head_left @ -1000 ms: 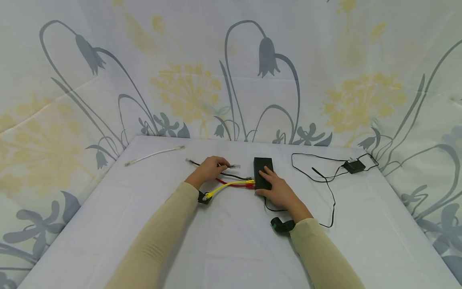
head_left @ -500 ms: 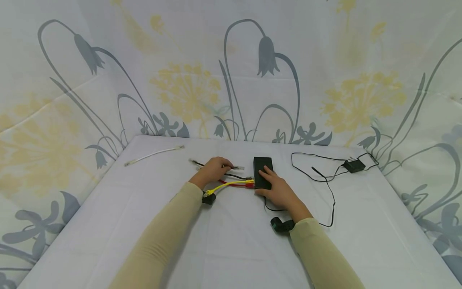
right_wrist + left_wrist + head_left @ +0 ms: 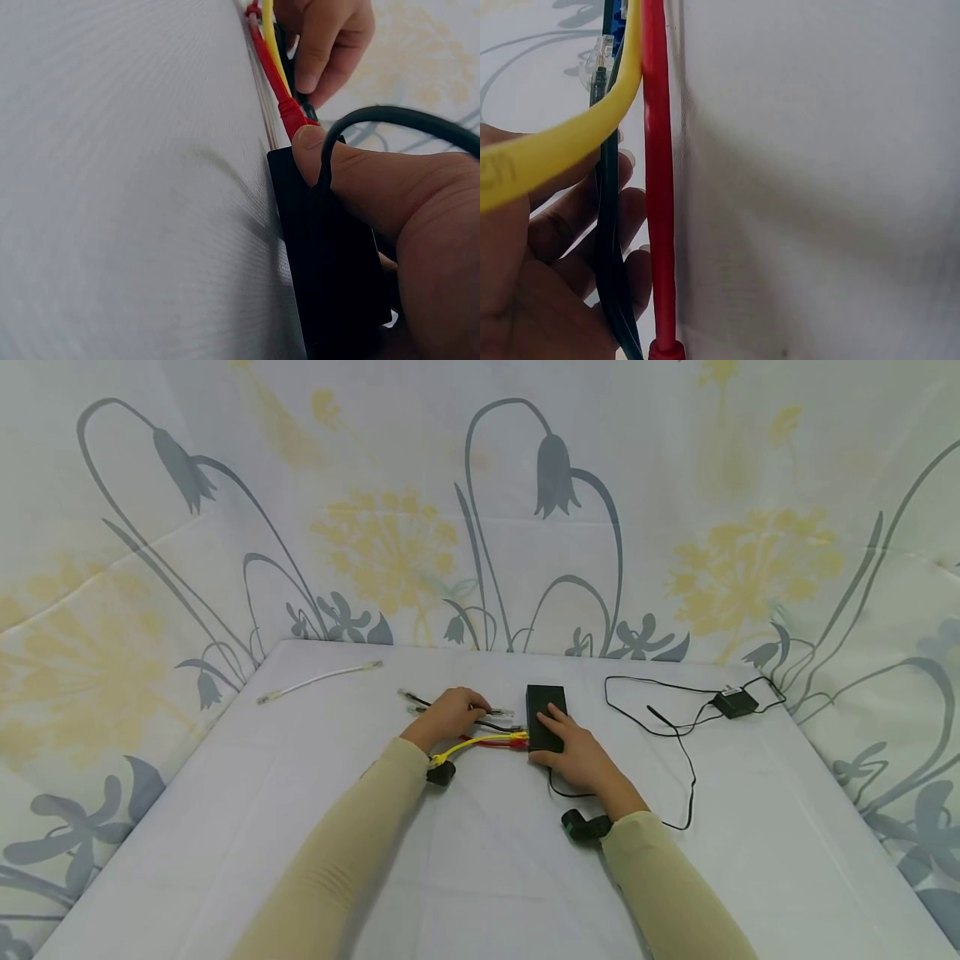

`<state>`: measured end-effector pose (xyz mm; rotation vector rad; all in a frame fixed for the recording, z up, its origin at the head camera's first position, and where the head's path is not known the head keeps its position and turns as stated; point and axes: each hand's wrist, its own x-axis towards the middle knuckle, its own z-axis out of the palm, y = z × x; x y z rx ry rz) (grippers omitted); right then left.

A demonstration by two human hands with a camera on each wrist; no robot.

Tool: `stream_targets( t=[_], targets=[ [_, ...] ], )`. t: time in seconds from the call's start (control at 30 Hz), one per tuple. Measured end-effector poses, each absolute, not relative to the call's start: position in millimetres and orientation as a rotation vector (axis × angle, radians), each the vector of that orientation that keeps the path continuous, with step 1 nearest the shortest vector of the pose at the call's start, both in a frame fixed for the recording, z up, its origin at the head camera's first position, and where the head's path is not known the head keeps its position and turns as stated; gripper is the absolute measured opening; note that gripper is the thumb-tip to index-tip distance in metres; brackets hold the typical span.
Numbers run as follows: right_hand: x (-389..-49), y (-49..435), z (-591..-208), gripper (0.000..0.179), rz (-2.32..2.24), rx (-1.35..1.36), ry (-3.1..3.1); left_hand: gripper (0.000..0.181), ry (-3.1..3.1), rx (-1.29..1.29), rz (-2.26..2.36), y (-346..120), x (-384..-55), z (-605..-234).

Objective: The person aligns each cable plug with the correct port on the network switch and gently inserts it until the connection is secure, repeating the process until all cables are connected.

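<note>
My left hand (image 3: pixel 452 714) pinches a black network cable; its clear plug (image 3: pixel 600 56) points at the black network switch (image 3: pixel 546 702), a short gap away. Another black cable (image 3: pixel 498 727), a yellow cable (image 3: pixel 468 744) and a red cable (image 3: pixel 658 172) run from the side of the switch facing my left hand. In the left wrist view, a blue port (image 3: pixel 619 30) shows beside the clear plug. My right hand (image 3: pixel 581 756) holds the switch down on the table, fingers across its top and thumb along its near side. Some of its fingers are hidden in the right wrist view.
A white network cable (image 3: pixel 322 677) lies at the back left. At the right, a black power adapter (image 3: pixel 735 703) lies with its thin looped cord (image 3: pixel 693 781). A flower-patterned cloth (image 3: pixel 517 568) hangs behind the white table (image 3: pixel 495 893).
My left hand has shifted right, bringing the black cable's plug closer to the switch. My right hand and the switch have stayed in place.
</note>
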<state>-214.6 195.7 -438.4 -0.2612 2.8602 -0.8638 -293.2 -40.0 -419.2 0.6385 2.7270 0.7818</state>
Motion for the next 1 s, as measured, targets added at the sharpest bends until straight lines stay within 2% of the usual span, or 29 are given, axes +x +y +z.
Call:
stream_targets(
  t=[1.0],
  targets=[
    [-214,196,-437,0.073,-0.879,-0.274,2.871,0.023,2.717,0.618,0.755,-23,-294,-419]
  ],
)
